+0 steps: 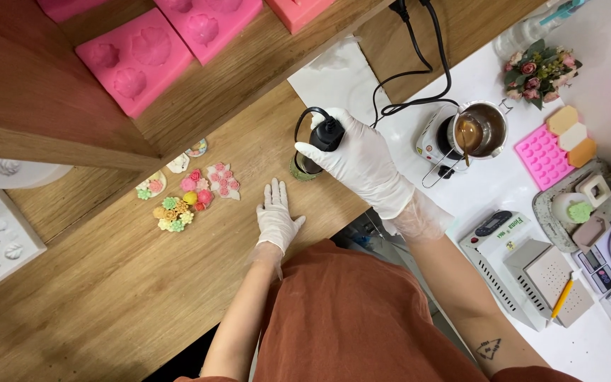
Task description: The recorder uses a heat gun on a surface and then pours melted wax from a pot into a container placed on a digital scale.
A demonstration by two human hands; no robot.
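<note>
A black corded tool (327, 133) is grasped in the gloved right hand (362, 164), fingers clenched round its body, and is held upright over a small green-rimmed round piece (301, 170) that sits on the wooden table (107, 290) just at 7 o'clock of the hand. The gloved left hand (275, 216) is laid flat and released on the table, fingers spread, nothing held, near the round piece at its 1 o'clock. A cluster of small coloured flower pieces (189, 194) is seen at 9 o'clock of the left hand, well apart from it. At 3 o'clock of the right hand a metal melting pot (481, 131) of brown liquid stands on a white surface. Pink moulds (136, 60) are laid on the shelf at 11 o'clock.
</note>
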